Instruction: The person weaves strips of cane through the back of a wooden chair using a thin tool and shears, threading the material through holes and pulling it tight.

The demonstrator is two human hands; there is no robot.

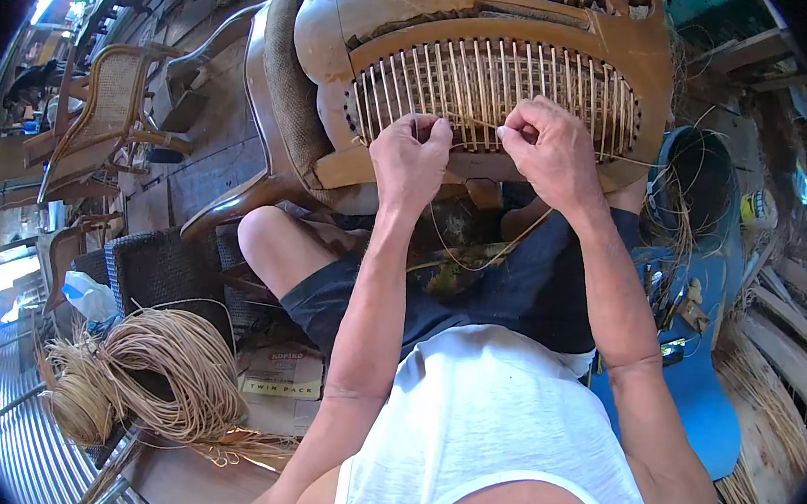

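Observation:
A carved wooden chair frame [557, 30] lies before me, its rounded panel strung with pale cane strands [495, 78] running through holes along the rim. My left hand [412, 152] is at the panel's near edge, thumb and fingertips pinched together on a thin cane strand. To its right my right hand [552, 150] is also closed, thumb against curled fingers, on a thin strand at the same edge. Loose strand ends trail from the near rim, one off to the right and others looping down over my lap.
A large coil of cane [172, 371] lies at my lower left. Beyond it stands a chair with a woven back [115, 92]. At right are a dark bucket [693, 181] with strands hanging over it, a blue sheet [697, 403] and split wood pieces [788, 353].

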